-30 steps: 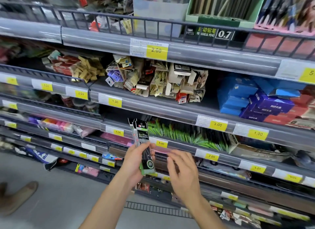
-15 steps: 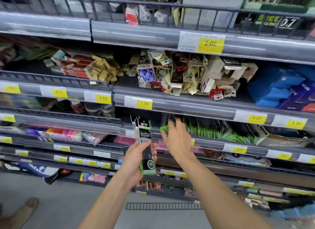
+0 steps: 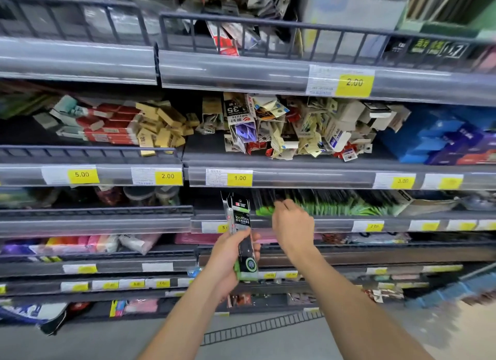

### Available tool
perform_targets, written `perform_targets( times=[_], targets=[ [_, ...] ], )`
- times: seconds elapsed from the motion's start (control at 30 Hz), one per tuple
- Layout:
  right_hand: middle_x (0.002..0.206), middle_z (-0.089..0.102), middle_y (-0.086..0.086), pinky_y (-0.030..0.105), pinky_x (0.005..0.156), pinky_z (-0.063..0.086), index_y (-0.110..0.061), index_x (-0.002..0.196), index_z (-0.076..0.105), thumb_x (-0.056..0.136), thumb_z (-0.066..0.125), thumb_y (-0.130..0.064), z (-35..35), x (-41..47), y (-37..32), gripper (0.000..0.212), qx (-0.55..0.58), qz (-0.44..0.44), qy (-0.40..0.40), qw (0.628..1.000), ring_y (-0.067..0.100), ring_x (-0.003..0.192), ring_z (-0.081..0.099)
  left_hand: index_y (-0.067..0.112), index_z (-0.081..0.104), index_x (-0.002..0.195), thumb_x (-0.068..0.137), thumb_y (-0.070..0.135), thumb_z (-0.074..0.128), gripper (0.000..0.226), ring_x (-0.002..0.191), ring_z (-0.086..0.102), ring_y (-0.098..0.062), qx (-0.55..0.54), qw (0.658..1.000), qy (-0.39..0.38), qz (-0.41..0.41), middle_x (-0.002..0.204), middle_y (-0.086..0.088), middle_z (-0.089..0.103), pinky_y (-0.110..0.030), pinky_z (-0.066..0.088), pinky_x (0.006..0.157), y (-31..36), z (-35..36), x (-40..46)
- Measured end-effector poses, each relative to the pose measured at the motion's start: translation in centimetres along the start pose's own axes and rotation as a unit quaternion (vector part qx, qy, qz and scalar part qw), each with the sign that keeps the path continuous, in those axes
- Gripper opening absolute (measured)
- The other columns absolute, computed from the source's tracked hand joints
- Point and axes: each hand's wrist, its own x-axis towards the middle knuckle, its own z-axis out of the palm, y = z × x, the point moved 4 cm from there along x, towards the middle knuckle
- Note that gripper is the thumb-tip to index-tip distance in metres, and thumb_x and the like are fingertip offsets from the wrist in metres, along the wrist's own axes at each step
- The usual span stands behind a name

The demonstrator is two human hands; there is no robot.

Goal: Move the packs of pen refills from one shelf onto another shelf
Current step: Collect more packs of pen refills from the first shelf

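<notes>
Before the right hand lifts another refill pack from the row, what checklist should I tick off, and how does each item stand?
1. Left hand holds the collected packs firmly: ok, fingers wrapped round them.
2. Held packs upright, not slipping: ok.
3. Right hand at the row of refill packs: ok, at its left end.
4. Right fingers closed on a single pack: cannot tell, the tips are blurred against the row.
5. More packs left on that shelf: ok, the row runs on to the right.
6. Space on the destination shelf: cannot tell.

Bare hands: two are showing (image 3: 228,255) (image 3: 292,225)
Slim black-and-green refill packs in hand (image 3: 241,241): at least two
Legible yellow price tags (image 3: 354,82): five are showing
</notes>
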Motion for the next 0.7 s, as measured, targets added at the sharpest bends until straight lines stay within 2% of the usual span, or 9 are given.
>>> perform_targets(
  times=[0.2,0.23,0.3,0.33,0.37,0.43,0.5,0.63,0.7],
  targets=[
    [0.08,0.074,0.009,0.033,0.044,0.055,-0.001,0.093,0.079,0.078,0.08,0.001,-1.3,-1.6,-0.1,0.015,0.074,-0.015,0.145,0.987,0.025,0.058,0.068,-0.003,0.058,0.127,0.105,0.016,0.065,0.031,0.085,0.08,-0.032,0.006,1.0,0.0,-0.005,0.101,-0.019,0.081,-0.039,0.065,0.064,1.6,1.8,1.9],
    [0.082,0.074,0.009,0.033,0.044,0.055,-0.001,0.095,0.078,0.078,0.08,0.001,-1.5,-2.0,-0.2,0.017,0.086,-0.014,0.158,0.984,0.025,0.059,0.069,-0.004,0.058,0.129,0.105,0.017,0.065,0.033,0.09,0.08,-0.035,0.007,1.0,-0.002,-0.005,0.108,-0.022,0.08,-0.043,0.067,0.069,2.0,2.2,2.3],
    [0.083,0.074,0.007,0.031,0.045,0.054,-0.002,0.096,0.078,0.082,0.078,-0.002,-2.0,-2.8,-0.4,0.014,0.097,-0.027,0.184,0.978,0.023,0.062,0.069,-0.004,0.061,0.129,0.106,0.024,0.063,0.036,0.101,0.077,-0.037,0.026,1.0,-0.004,0.001,0.11,-0.021,0.08,-0.055,0.061,0.094,2.4,2.7,3.3],
    [0.084,0.073,0.007,0.03,0.047,0.055,-0.003,0.096,0.077,0.086,0.073,-0.005,-2.3,-3.3,-0.7,0.01,0.104,-0.044,0.196,0.974,0.021,0.065,0.069,0.001,0.064,0.126,0.106,0.029,0.063,0.034,0.103,0.076,-0.033,0.035,0.999,0.003,0.001,0.104,-0.015,0.082,-0.055,0.054,0.106,2.6,2.9,3.6],
    [0.086,0.074,0.006,0.029,0.051,0.057,-0.004,0.096,0.077,0.091,0.068,-0.008,-2.5,-3.9,-1.1,0.011,0.116,-0.062,0.204,0.97,0.019,0.068,0.07,0.007,0.066,0.122,0.106,0.036,0.063,0.033,0.102,0.075,-0.028,0.033,0.999,0.011,-0.005,0.098,-0.009,0.083,-0.051,0.049,0.11,2.8,3.0,3.8],
    [0.092,0.076,0.007,0.028,0.064,0.061,-0.003,0.098,0.077,0.093,0.064,-0.01,-2.7,-5.3,-2.1,0.016,0.131,-0.098,0.214,0.963,0.017,0.078,0.073,0.012,0.068,0.124,0.103,0.046,0.064,0.04,0.103,0.076,-0.028,-0.032,0.999,-0.009,-0.033,0.103,-0.008,0.082,-0.046,0.053,0.103,2.8,3.4,4.0],
    [0.097,0.076,0.008,0.028,0.072,0.062,-0.002,0.1,0.078,0.091,0.067,-0.009,-2.8,-6.3,-2.9,0.016,0.139,-0.118,0.21,0.961,0.018,0.083,0.074,0.012,0.066,0.125,0.099,0.046,0.07,0.043,0.101,0.078,-0.028,-0.087,0.994,-0.036,-0.054,0.108,-0.011,0.077,-0.045,0.057,0.1,2.5,3.6,3.9],
    [0.108,0.076,0.006,0.032,0.083,0.061,-0.004,0.109,0.077,0.097,0.062,-0.017,-2.6,-6.7,-2.5,0.023,0.222,-0.159,0.131,0.953,0.02,0.094,0.072,0.012,0.065,0.105,0.099,0.019,0.07,0.011,0.077,0.071,-0.02,-0.073,0.996,-0.036,-0.028,0.095,-0.008,0.075,-0.036,0.059,0.073,2.2,2.5,3.9],
    [0.107,0.076,0.005,0.033,0.079,0.06,-0.005,0.107,0.078,0.1,0.057,-0.015,-2.5,-5.9,-1.4,0.024,0.255,-0.131,0.104,0.952,0.019,0.093,0.071,0.011,0.064,0.1,0.102,0.014,0.063,0.003,0.074,0.068,-0.021,-0.06,0.998,-0.005,-0.01,0.089,-0.007,0.074,-0.036,0.057,0.068,2.4,1.6,3.9]
  ],
)
